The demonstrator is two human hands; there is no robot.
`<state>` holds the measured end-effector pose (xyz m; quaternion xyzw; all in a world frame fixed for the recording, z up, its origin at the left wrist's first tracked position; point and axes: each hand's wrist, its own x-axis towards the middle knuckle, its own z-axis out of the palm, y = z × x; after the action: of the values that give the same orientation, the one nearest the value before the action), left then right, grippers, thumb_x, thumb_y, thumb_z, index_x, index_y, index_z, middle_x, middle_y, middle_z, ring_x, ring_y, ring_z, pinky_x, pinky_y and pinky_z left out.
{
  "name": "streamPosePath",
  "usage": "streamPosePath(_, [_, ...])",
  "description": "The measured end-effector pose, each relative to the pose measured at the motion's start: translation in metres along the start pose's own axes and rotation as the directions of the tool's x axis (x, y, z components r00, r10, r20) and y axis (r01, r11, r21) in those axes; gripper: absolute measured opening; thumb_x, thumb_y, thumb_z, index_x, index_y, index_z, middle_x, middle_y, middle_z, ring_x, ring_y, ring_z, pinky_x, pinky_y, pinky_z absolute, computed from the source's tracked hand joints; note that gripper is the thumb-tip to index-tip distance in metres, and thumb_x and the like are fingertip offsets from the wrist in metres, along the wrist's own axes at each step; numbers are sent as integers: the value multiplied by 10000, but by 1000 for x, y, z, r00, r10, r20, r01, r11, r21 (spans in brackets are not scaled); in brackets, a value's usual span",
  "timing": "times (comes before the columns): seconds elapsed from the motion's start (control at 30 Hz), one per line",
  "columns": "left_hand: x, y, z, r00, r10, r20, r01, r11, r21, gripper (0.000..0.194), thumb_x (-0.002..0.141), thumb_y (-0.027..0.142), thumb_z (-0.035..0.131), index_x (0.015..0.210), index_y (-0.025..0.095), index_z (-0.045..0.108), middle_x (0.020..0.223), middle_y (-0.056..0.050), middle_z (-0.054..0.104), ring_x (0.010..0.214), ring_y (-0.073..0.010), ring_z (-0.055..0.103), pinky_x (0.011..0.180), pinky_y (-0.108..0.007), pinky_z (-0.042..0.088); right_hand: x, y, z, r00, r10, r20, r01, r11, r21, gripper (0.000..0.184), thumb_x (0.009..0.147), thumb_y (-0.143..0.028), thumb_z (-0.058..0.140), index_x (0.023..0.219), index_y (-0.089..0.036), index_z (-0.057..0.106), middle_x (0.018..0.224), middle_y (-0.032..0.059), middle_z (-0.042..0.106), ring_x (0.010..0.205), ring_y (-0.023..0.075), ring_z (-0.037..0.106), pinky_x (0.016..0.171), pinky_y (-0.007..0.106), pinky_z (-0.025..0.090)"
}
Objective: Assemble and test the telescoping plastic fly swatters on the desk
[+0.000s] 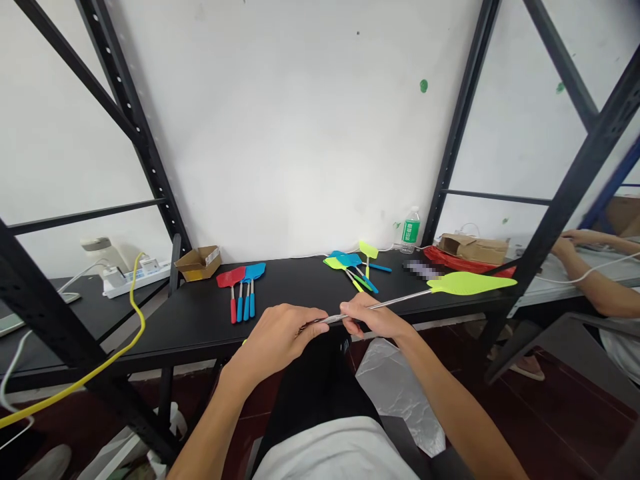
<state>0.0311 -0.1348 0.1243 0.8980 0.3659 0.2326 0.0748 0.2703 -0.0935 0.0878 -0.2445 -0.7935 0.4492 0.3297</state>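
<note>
A yellow-green fly swatter [470, 283] with a long metal rod lies across my front, its flat head out to the right. My left hand [283, 337] is closed round the handle side of the rod, hiding most of the handle. Further along, my right hand [373, 317] pinches the rod between thumb and fingers. Beyond my left hand, a red fly swatter [231, 277] and several blue fly swatters [255, 271] lie side by side on the black table [295, 287]. Blue and yellow-green fly swatters [349, 260] overlap in a pile beyond my right hand.
An open cardboard box [199, 263] stands at the back left, near a white power strip [137, 277] and a yellow cable [135, 293]. A water bottle [411, 230] stands at the back right. Black metal posts [463, 113] frame the table. A co-worker's arm [593, 270] shows at far right.
</note>
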Motion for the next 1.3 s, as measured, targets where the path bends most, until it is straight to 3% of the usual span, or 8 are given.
streamPosePath(0.23, [-7, -8, -16, 997, -67, 32, 68, 998, -12, 386, 1012, 427, 410, 917, 247, 737, 663, -2, 616, 591, -150, 506, 574, -258, 322, -2, 8, -12, 1000, -17, -11, 17, 1000, 17, 558, 995, -523, 439, 595, -171, 602, 519, 11, 550, 541, 142, 510, 593, 278, 403])
streamPosePath(0.53, [-15, -18, -30, 988, -109, 107, 119, 989, -83, 437, 1003, 461, 409, 738, 215, 655, 612, 23, 456, 549, -126, 360, 560, -248, 284, 0, 25, -29, 999, -32, 7, 31, 997, 65, 543, 997, -487, 460, 591, -158, 604, 529, 22, 579, 548, 144, 535, 621, 280, 425])
streamPosePath(0.77, [-19, -27, -33, 986, -97, 134, 115, 984, -135, 475, 982, 509, 401, 791, 202, 709, 583, 18, 462, 541, -129, 363, 538, -240, 270, 3, 35, -29, 998, -55, 18, 53, 993, 101, 537, 1009, -463, 453, 598, -156, 613, 529, 20, 577, 548, 146, 535, 624, 286, 432])
streamPosePath(0.97, [-15, -27, -32, 973, -133, 190, 158, 980, -124, 498, 1003, 511, 375, 758, 178, 651, 619, 19, 396, 569, -125, 288, 542, -250, 238, 4, 44, -32, 999, -42, -13, 43, 989, 141, 548, 1009, -454, 467, 579, -144, 604, 517, 26, 572, 528, 135, 527, 596, 272, 414])
streamPosePath(1.17, [-14, -25, -32, 958, -230, 174, 245, 967, -72, 383, 978, 503, 442, 929, 226, 701, 675, 22, 529, 602, -141, 387, 577, -240, 296, 6, 53, -30, 993, -50, -108, 68, 983, 171, 491, 973, -442, 543, 584, -148, 601, 491, 9, 540, 517, 128, 505, 561, 261, 369])
streamPosePath(1.3, [-15, -25, -31, 955, -255, 151, 264, 963, -45, 329, 965, 473, 474, 959, 236, 702, 697, 19, 610, 619, -151, 454, 603, -246, 322, 8, 53, -25, 994, -55, -99, 77, 970, 232, 480, 951, -477, 572, 617, -135, 616, 514, 4, 544, 497, 115, 490, 547, 256, 368])
